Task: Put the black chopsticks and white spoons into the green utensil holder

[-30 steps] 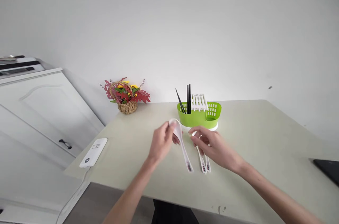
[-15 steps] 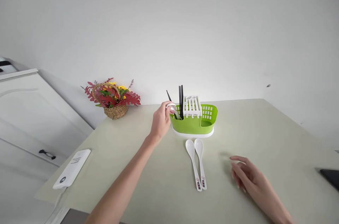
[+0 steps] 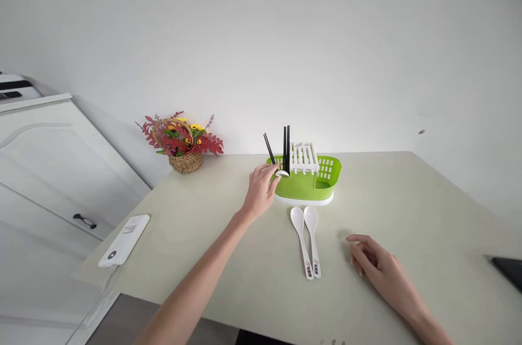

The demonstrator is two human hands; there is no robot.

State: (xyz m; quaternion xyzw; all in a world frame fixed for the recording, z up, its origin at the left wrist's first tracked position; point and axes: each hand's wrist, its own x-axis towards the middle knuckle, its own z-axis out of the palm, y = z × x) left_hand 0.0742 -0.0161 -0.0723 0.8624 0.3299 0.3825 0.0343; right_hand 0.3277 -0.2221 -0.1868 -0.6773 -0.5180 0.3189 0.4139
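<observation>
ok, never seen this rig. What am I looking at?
No robot: these are a person's two bare hands, and every picture comes from one camera worn on the head, looking forward and down. The left hand holds a white spoon by its bowl at the green cutlery basket, where black chopsticks stand. The right hand is empty. In front of the basket, two white soup spoons lie side by side on the table. A flower arrangement stands further left.

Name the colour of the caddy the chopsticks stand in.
The caddy is green, seen best in the head view.
</observation>
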